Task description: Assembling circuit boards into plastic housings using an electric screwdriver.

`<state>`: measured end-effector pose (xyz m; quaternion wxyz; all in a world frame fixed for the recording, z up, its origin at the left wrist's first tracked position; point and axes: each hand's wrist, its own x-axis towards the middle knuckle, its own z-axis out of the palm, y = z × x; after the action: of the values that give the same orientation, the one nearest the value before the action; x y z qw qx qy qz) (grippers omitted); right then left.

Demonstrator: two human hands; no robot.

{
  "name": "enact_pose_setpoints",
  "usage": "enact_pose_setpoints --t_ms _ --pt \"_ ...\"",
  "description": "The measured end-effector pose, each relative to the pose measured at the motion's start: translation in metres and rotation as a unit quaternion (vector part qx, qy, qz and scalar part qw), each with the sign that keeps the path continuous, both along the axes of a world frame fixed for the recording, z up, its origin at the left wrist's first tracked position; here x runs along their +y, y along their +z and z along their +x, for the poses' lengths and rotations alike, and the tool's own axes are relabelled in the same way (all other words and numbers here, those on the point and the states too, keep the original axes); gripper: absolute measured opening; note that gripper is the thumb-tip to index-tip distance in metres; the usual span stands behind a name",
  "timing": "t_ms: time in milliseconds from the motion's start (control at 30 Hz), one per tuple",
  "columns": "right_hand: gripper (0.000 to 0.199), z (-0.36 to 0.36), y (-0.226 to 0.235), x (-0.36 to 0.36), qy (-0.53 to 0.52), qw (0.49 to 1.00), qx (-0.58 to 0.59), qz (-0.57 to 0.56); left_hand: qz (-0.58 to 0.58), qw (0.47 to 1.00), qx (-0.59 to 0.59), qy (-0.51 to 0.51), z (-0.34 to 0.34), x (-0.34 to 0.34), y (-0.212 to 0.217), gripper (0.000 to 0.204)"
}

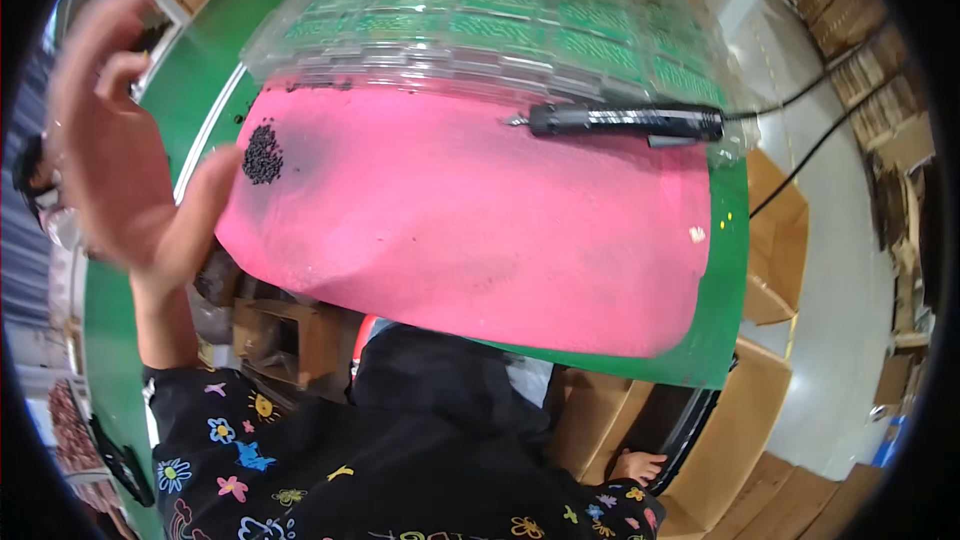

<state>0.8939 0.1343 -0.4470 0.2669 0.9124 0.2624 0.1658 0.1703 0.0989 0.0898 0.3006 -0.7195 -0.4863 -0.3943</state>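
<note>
My left hand [130, 170] is raised at the far left, open and a little blurred, with its thumb apart from the fingers. It holds nothing that I can see. Just past its thumb, a pile of small black pieces [263, 155] lies on the pink mat [450, 220]. My right hand [637, 467] is low at the right, at an open cardboard box [735, 440]. Its visible fingers are stretched out and apart, beside a dark strip inside the box. A black electric screwdriver [625, 122] rests along the mat's far right, its tip pointing left and its cord running off right.
Stacked clear plastic trays with green circuit boards [500, 30] stand behind the mat. The mat lies on a green table [728, 290]. A small whitish scrap [697, 235] sits near its right edge. More cardboard boxes [775, 240] stand right of the table, and another person [38, 175] is at far left.
</note>
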Motion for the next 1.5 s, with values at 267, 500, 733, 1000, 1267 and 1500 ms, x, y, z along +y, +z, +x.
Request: enact_pose_setpoints --t_ms 267,500,733,1000,1267,1500 --pt "0.054 -0.015 0.012 0.027 0.140 0.869 0.430 0.201 0.140 0.990 -0.002 -0.008 -0.038 -0.020 0.004 0.055" --pt "0.055 -0.072 0.039 -0.022 0.076 0.806 0.485 0.331 0.302 0.946 0.056 -0.100 -0.079 0.020 0.050 0.048" --pt "0.037 -0.096 0.205 0.094 0.366 0.569 0.383 0.629 0.554 0.808 0.197 -0.037 -0.070 0.016 0.124 0.040" --pt "0.021 -0.186 0.354 0.060 0.522 0.597 0.145 0.591 0.447 0.876 0.135 -0.124 -0.064 0.015 0.076 0.033" --pt "0.025 -0.269 0.390 0.108 0.766 0.445 0.373 0.275 0.372 0.912 0.019 -0.170 0.013 -0.003 0.037 0.027" --pt "0.034 -0.389 0.527 0.091 0.875 0.242 0.371 0.196 -0.357 0.930 -0.051 -0.062 0.020 0.073 -0.055 0.066"
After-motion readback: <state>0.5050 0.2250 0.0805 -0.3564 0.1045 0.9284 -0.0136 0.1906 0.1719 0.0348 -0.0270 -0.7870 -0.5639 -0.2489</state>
